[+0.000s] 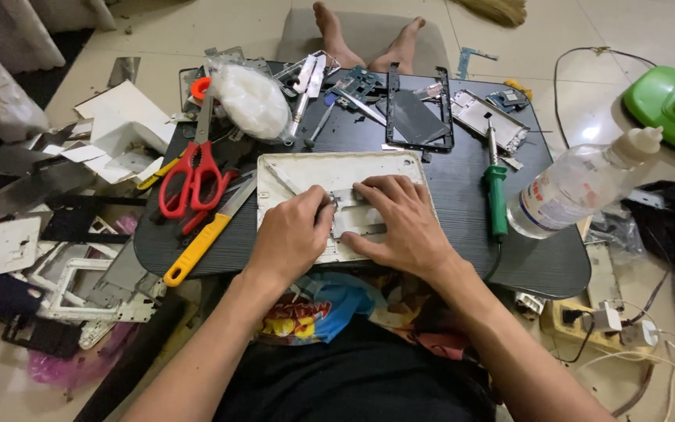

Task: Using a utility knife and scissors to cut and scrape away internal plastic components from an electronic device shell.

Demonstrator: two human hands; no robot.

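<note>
1. Left hand (289, 234): curled, fingertips pinched on a small part at the middle of the white back cover (291, 168); what it grips is hidden. Risk: a slip could gouge the plastic.
2. Right hand (396, 219): fingers spread flat, pressing the cover onto the dark lap table (470, 195). Uneven pressure could crack it.
3. Yellow-handled knife (197, 248) lies just beside the left wrist: cut hazard.
4. Green soldering iron (496, 195) and tilted clear bottle (580, 184) sit near each other: possible spill or burn.
</note>
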